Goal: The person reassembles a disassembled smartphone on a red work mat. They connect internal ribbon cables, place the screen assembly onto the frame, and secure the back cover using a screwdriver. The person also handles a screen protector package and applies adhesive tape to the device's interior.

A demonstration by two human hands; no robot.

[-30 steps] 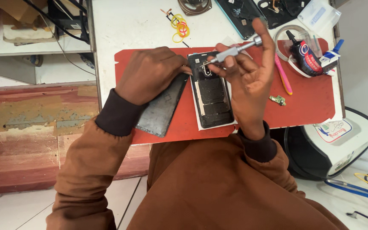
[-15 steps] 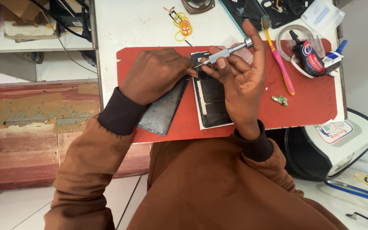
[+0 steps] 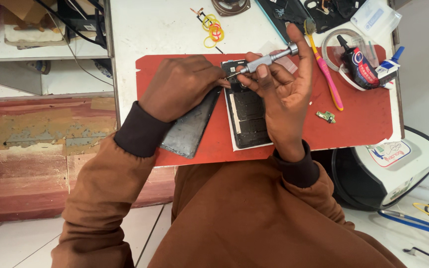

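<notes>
An opened phone (image 3: 248, 116), likely thin, light and fragile and best gripped by its edges, lay on a red mat (image 3: 363, 124) as the left hand (image 3: 184, 87) steadied it and the right hand (image 3: 281, 92) pinched 1 slim screwdriver (image 3: 264, 60) to its top.

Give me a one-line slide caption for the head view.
Right hand tips a small silver screwdriver into an opened phone on a red mat, left hand steadying it.

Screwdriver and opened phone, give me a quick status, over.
Right hand grips silver screwdriver, tip on opened phone. Left hand steadies phone's top edge. Grey back cover lies beside it; nothing blocking.
</notes>
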